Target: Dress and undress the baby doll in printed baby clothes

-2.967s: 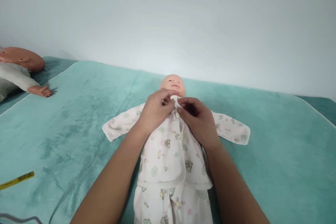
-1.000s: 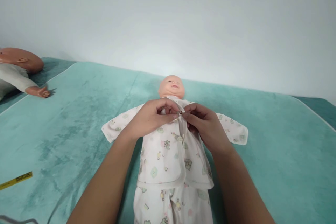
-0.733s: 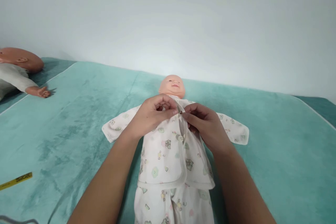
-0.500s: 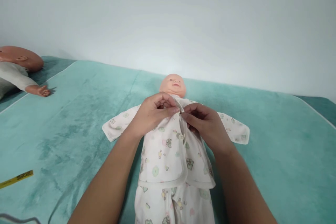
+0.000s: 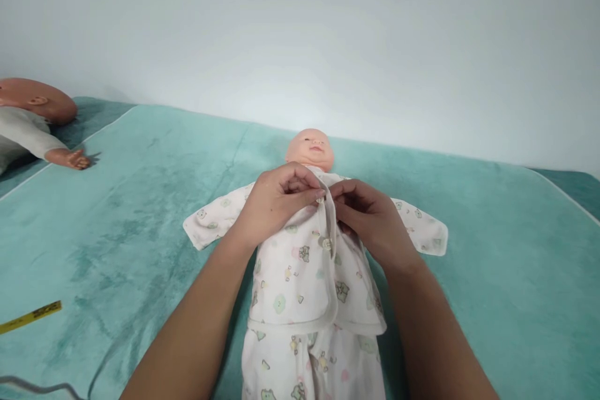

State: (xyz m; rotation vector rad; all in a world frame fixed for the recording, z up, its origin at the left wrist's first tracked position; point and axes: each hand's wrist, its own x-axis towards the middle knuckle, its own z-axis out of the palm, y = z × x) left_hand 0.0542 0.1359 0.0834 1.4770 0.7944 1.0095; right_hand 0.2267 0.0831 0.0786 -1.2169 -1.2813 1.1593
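Observation:
A baby doll (image 5: 310, 147) lies on its back on the teal mat (image 5: 140, 212), dressed in a white printed jacket (image 5: 300, 269) and matching trousers (image 5: 304, 369). My left hand (image 5: 276, 203) pinches the jacket's left front edge at the doll's upper chest. My right hand (image 5: 368, 219) pinches the opposite edge, fingertips meeting my left hand's at a small button (image 5: 320, 200). A second button (image 5: 327, 243) shows lower on the placket. Both sleeves lie spread out sideways.
Another doll (image 5: 32, 115) in a grey top lies at the far left edge of the mat. A yellow measuring tape (image 5: 30, 317) and a grey cable (image 5: 37, 384) lie at the lower left. A pale wall rises behind the mat.
My hands have dropped slightly from the collar to the upper chest button and stay pinched there. The view has shifted a little; the doll has not moved.

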